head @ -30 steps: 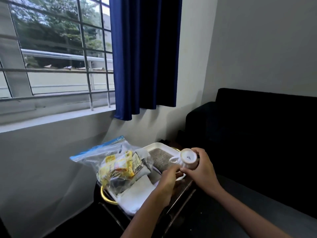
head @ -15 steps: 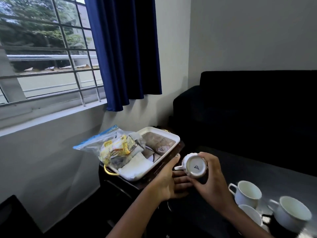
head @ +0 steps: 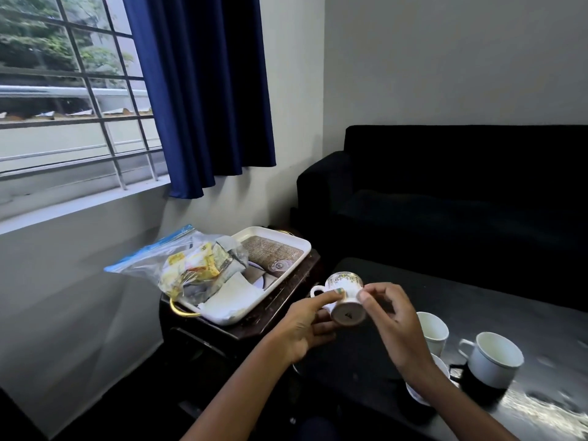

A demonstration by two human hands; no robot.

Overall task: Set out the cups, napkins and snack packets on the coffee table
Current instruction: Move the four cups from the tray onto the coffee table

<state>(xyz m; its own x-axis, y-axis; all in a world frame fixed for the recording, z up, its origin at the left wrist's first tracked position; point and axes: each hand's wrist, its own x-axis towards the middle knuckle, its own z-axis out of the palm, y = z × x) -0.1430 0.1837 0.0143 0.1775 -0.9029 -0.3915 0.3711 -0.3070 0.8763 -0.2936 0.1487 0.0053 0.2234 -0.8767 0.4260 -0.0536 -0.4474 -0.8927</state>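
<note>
Cup now tipped, above dark table.

This is a home living room. A black sofa stands against a plain pale wall, with a dark coffee table in front of it bearing white cups. A navy curtain hangs beside a barred window looking onto trees. A small dark side table in the corner carries a white serving tray with napkins and a zip bag of snack packets.
</note>
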